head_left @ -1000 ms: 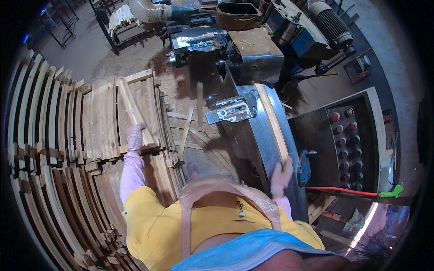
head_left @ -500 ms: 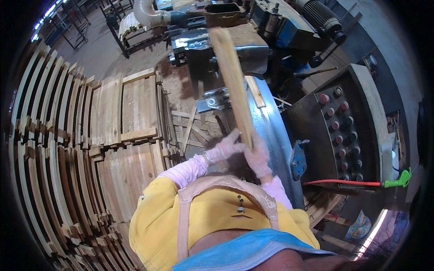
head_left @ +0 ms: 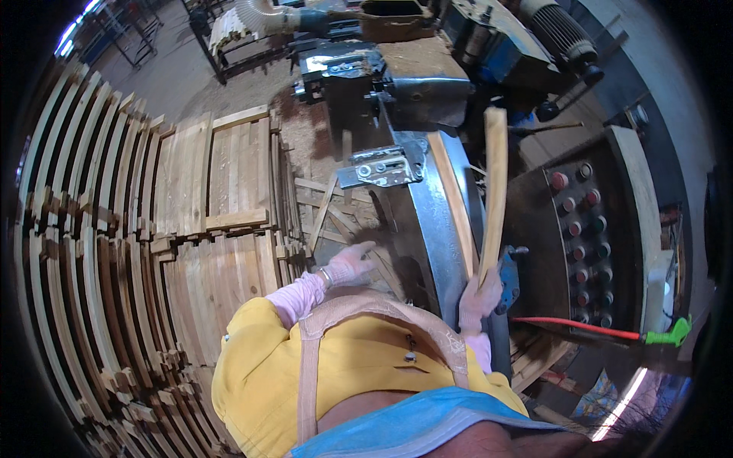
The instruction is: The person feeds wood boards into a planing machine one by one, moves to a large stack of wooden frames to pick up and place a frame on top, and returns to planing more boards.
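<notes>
My right hand (head_left: 481, 296), in a pale knitted glove, is closed round the lower end of a wooden strip (head_left: 496, 179). The strip rises steeply over the right edge of the metal machine table (head_left: 431, 221). On the table a second wooden strip (head_left: 452, 191) lies lengthwise, its near end beside my right hand. My left hand (head_left: 350, 264), gloved too, hovers left of the table with its fingers stretched out and nothing in them. A metal clamp block (head_left: 382, 168) sits at the table's left edge, beyond my left hand.
Stacked wooden frames and panels (head_left: 237, 275) stand close on my left. Loose offcuts (head_left: 328, 217) litter the floor there. A control box with buttons (head_left: 584, 237) is on the right, near a red hose with a green air gun (head_left: 668, 332). Machinery (head_left: 427, 99) stands ahead.
My right hand has carried the wooden strip rightward across the table. My left hand has come away from it and moved left. More of the strip on the table now shows.
</notes>
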`<act>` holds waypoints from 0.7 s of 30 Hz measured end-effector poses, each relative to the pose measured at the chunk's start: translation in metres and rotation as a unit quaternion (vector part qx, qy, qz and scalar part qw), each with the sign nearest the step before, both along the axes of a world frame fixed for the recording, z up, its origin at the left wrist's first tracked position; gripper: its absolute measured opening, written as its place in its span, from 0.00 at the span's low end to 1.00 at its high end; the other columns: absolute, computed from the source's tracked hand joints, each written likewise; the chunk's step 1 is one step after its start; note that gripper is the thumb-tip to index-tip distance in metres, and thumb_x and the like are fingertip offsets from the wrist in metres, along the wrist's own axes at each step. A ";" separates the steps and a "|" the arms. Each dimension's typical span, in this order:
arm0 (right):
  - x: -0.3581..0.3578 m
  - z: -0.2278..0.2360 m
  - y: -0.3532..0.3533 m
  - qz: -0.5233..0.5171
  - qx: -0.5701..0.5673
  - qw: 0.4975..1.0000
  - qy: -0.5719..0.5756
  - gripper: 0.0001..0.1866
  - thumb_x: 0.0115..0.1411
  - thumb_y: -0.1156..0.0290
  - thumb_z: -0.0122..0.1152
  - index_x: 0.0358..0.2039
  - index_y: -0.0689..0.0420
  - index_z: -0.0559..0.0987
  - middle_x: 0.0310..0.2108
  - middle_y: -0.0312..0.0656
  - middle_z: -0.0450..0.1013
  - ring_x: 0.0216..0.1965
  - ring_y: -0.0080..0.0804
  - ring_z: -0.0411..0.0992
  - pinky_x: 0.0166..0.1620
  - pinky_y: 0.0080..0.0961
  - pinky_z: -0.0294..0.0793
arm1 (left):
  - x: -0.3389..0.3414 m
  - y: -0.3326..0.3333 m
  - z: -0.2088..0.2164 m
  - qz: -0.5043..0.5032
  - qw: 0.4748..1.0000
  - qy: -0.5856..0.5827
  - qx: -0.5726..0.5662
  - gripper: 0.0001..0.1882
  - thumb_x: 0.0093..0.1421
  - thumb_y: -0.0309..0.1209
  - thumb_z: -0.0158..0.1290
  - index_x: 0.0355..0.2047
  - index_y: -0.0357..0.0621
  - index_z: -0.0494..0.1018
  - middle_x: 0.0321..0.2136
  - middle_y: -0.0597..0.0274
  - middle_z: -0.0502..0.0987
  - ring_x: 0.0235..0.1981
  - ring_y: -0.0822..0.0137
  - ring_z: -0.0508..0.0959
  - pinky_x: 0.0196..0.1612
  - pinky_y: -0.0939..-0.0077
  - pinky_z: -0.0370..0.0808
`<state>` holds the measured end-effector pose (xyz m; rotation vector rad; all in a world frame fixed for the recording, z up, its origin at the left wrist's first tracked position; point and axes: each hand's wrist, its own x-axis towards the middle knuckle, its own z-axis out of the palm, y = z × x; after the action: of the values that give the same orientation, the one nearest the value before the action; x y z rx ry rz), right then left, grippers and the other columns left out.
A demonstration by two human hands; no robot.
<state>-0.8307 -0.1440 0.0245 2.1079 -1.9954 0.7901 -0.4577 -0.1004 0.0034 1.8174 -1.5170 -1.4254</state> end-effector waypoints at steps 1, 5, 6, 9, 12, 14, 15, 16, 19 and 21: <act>0.026 0.004 -0.031 -0.012 0.024 0.999 -0.047 0.27 0.59 0.67 0.62 0.58 0.61 0.75 0.51 0.58 0.77 0.51 0.60 0.74 0.53 0.52 0.72 | 0.011 -0.004 -0.012 0.009 1.000 -0.008 -0.020 0.39 0.62 0.50 0.57 0.67 0.38 0.65 0.61 0.40 0.74 0.63 0.45 0.73 0.66 0.60 0.69; 0.089 -0.005 -0.116 0.002 -0.055 0.998 -0.037 0.30 0.62 0.66 0.63 0.65 0.60 0.72 0.52 0.59 0.76 0.51 0.61 0.73 0.55 0.52 0.72 | 0.069 -0.031 -0.018 0.057 0.992 -0.044 -0.102 0.39 0.61 0.49 0.58 0.66 0.38 0.67 0.61 0.40 0.74 0.63 0.45 0.73 0.65 0.60 0.70; 0.098 -0.008 -0.128 0.031 -0.054 0.997 -0.046 0.30 0.62 0.66 0.63 0.64 0.60 0.73 0.52 0.58 0.76 0.51 0.60 0.73 0.55 0.51 0.72 | 0.088 -0.041 -0.021 0.074 0.987 -0.067 -0.124 0.38 0.60 0.50 0.58 0.64 0.38 0.68 0.60 0.40 0.75 0.62 0.45 0.74 0.64 0.59 0.71; 0.115 0.000 -0.147 0.069 -0.004 0.996 -0.048 0.28 0.63 0.67 0.62 0.63 0.60 0.74 0.52 0.57 0.77 0.51 0.59 0.74 0.54 0.49 0.73 | 0.162 -0.078 -0.036 0.103 0.970 -0.209 -0.075 0.33 0.57 0.49 0.59 0.56 0.38 0.75 0.55 0.41 0.78 0.57 0.45 0.78 0.58 0.58 0.76; 0.111 0.021 -0.098 0.041 0.116 0.991 -0.048 0.27 0.63 0.66 0.61 0.63 0.59 0.74 0.53 0.56 0.77 0.52 0.58 0.74 0.55 0.47 0.73 | 0.266 -0.073 -0.049 0.226 0.877 -0.345 -0.246 0.25 0.57 0.47 0.58 0.47 0.40 0.79 0.41 0.45 0.82 0.44 0.46 0.83 0.48 0.55 0.80; 0.068 0.009 -0.038 0.041 0.102 0.994 -0.010 0.29 0.63 0.64 0.61 0.64 0.56 0.73 0.55 0.55 0.76 0.53 0.57 0.74 0.57 0.47 0.73 | 0.338 -0.058 -0.053 0.246 0.876 -0.415 0.006 0.19 0.60 0.40 0.53 0.44 0.38 0.78 0.43 0.49 0.81 0.48 0.49 0.81 0.51 0.57 0.78; 0.051 0.005 -0.001 0.029 0.077 0.996 0.029 0.29 0.63 0.63 0.62 0.65 0.54 0.74 0.55 0.54 0.76 0.53 0.56 0.74 0.58 0.47 0.73 | 0.372 -0.040 -0.049 0.246 0.843 -0.477 0.027 0.17 0.62 0.36 0.50 0.45 0.38 0.79 0.47 0.50 0.81 0.54 0.51 0.79 0.55 0.59 0.77; 0.033 0.007 0.037 -0.025 0.151 0.986 0.065 0.29 0.63 0.62 0.63 0.65 0.51 0.73 0.55 0.53 0.76 0.54 0.55 0.73 0.58 0.48 0.72 | 0.409 -0.020 -0.069 0.358 0.784 -0.507 0.001 0.19 0.63 0.38 0.50 0.49 0.39 0.78 0.52 0.46 0.79 0.58 0.52 0.78 0.60 0.60 0.73; 0.005 0.023 0.117 -0.139 0.284 0.945 0.080 0.30 0.64 0.59 0.64 0.67 0.45 0.73 0.57 0.53 0.74 0.56 0.55 0.71 0.59 0.48 0.71 | 0.435 0.019 -0.016 0.364 0.751 -0.499 0.233 0.48 0.57 0.42 0.63 0.75 0.59 0.52 0.73 0.51 0.57 0.72 0.45 0.60 0.68 0.44 0.62; -0.004 0.025 0.121 -0.160 0.296 0.938 0.081 0.30 0.64 0.60 0.63 0.67 0.44 0.73 0.56 0.54 0.73 0.57 0.55 0.70 0.60 0.47 0.71 | 0.490 0.063 -0.096 0.341 0.717 -0.562 0.232 0.53 0.56 0.47 0.65 0.76 0.63 0.47 0.75 0.49 0.52 0.73 0.41 0.56 0.69 0.39 0.59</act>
<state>-0.8349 -0.0231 0.0491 1.9166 -2.6121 -0.0565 0.0322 -0.0375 -0.0929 3.3861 -0.5356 -0.2117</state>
